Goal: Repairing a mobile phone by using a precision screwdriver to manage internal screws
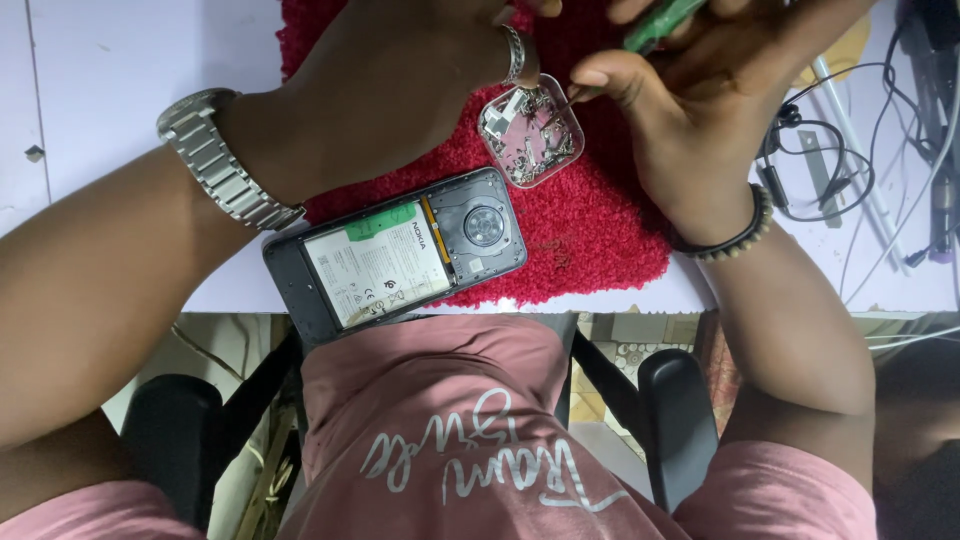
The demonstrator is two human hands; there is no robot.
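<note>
The person's left hand (400, 85) and right hand (690, 110) meet over a small clear plastic tray (531, 135) of tiny screws and metal parts, which sits on a red fluffy mat (590, 230). The right hand is clenched around a green-handled tool (660, 22), probably a screwdriver, though most of it is cut off by the top edge, and its thumb reaches toward the tray's rim. The left hand, wearing a ring and a metal wristwatch (222, 160), rests curled just beside the tray; whether its fingertips pinch anything cannot be told, as they are hidden.

The step in hand looks like picking a screw or small part out of the tray. The opened smartphone (395, 255), back cover off with its battery and round camera module exposed, lies untouched nearer the body, half on the mat and half on the pale table (120, 70), well below both hands. Tangled black cables (850, 150) lie to the right.

The next move calls for a fine pinch on one small part.
</note>
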